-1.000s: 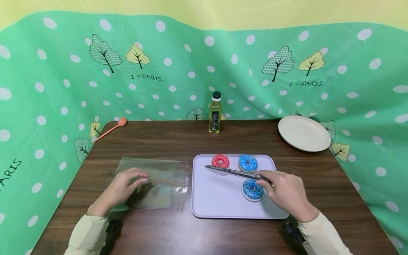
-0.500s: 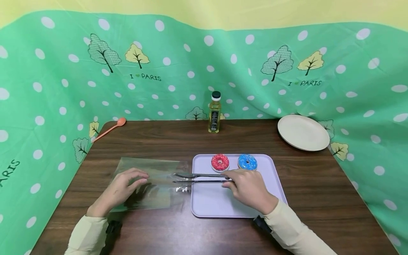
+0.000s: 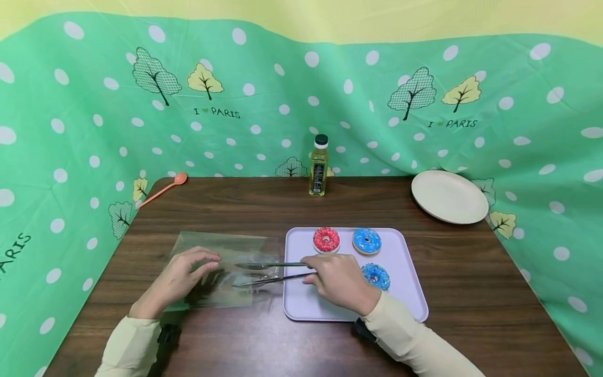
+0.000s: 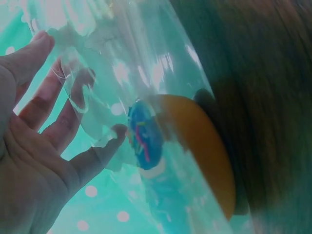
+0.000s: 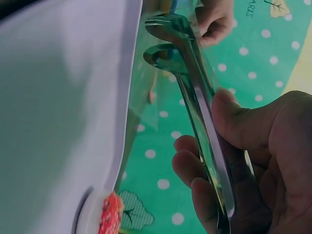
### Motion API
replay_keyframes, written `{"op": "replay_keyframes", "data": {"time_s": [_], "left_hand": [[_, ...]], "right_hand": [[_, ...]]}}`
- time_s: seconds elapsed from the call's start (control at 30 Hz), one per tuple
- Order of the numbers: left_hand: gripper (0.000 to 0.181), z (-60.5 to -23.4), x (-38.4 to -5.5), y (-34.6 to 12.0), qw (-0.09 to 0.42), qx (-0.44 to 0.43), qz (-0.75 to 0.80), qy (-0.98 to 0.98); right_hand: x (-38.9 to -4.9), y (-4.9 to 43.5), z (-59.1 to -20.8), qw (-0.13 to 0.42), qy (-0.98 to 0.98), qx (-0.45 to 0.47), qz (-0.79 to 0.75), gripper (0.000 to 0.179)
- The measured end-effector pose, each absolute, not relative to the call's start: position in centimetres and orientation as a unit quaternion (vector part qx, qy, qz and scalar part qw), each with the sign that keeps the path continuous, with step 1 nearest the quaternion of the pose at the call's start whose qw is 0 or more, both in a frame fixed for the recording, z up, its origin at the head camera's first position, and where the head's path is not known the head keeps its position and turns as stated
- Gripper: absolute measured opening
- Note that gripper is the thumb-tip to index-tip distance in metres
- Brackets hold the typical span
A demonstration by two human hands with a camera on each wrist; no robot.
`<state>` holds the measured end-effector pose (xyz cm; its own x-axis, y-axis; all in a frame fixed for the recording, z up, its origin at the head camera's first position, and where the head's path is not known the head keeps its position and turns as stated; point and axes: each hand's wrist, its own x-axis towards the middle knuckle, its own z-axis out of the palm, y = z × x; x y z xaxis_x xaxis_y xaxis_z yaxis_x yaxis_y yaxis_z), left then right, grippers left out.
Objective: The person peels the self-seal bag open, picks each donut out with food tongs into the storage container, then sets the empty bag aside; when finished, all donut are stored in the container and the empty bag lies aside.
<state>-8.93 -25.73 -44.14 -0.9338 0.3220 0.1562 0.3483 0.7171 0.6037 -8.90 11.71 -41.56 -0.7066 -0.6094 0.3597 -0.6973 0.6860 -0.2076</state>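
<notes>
My left hand (image 3: 176, 277) rests at the left part of a clear plastic bag (image 3: 247, 243), thumb and fingers held apart. In the left wrist view its fingers touch the film, and a brown-sided donut (image 4: 195, 141) with blue sprinkled icing shows through it. Around metal serving tongs (image 3: 273, 265) my right hand (image 3: 344, 283) is gripping; their fork and spoon tips are spread over the bag's right end, with nothing between them. A lilac tray (image 3: 311, 301) bears a red sprinkled donut (image 3: 319, 241), a blue donut (image 3: 359, 243) behind and another blue donut (image 3: 384, 277), partly hidden by that hand.
A bottle of yellow oil (image 3: 317, 178) stands at the back of the wooden table (image 3: 226, 204). An orange spoon (image 3: 180, 178) lies at the far left corner, a cream plate (image 3: 449, 196) at the far right. A green patterned cloth (image 3: 282, 78) hangs behind.
My right hand has moved left with the tongs, from over the tray's donuts to the bag's right end. The tongs, nearly together before, have parted. My left hand has stayed put.
</notes>
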Motion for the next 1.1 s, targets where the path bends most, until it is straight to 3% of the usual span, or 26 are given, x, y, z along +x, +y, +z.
{"op": "replay_keyframes", "data": {"time_s": [0.53, 0.77, 1.1], "left_hand": [[0.013, -43.8, -9.0, -25.6, 0.06, -0.203, -0.314, -0.925], [0.012, -44.0, -9.0, -25.8, 0.082, -0.21, -0.308, -0.924], [0.013, -44.1, -8.9, -25.8, 0.094, -0.216, -0.309, -0.922]], "right_hand": [[-10.1, 7.3, -42.0, 0.078, -0.906, 0.381, 0.167, 0.039], [-10.4, 5.2, -42.5, 0.058, -0.903, 0.389, 0.171, 0.026], [-10.8, 3.3, -43.0, 0.056, -0.904, 0.391, 0.165, 0.027]]}}
